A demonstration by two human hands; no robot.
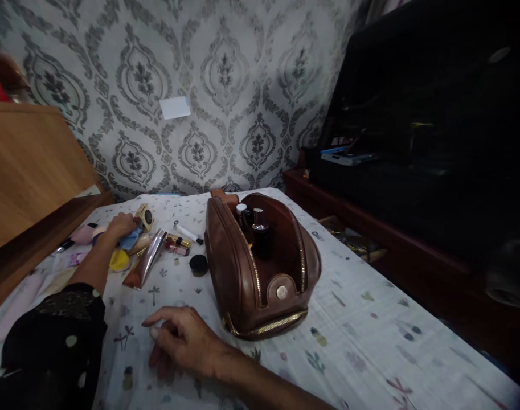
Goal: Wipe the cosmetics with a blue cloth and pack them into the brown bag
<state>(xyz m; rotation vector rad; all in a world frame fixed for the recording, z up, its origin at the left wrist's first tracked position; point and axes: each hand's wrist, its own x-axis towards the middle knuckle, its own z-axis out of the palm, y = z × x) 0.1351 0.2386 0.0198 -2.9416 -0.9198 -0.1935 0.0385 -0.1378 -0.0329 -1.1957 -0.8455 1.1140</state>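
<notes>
The brown bag blocks the middle, leaving passage rightward.

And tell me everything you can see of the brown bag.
The brown bag looks like leather, boxy, with gold zip teeth and a round metal snap at its near end. It stands upright on the printed cloth, its top gaping open; a dark bottle with a shiny cap shows inside, near a white cap. The right hand is by its near left corner, seemingly not touching.

Base of bottle hidden in bag
</notes>
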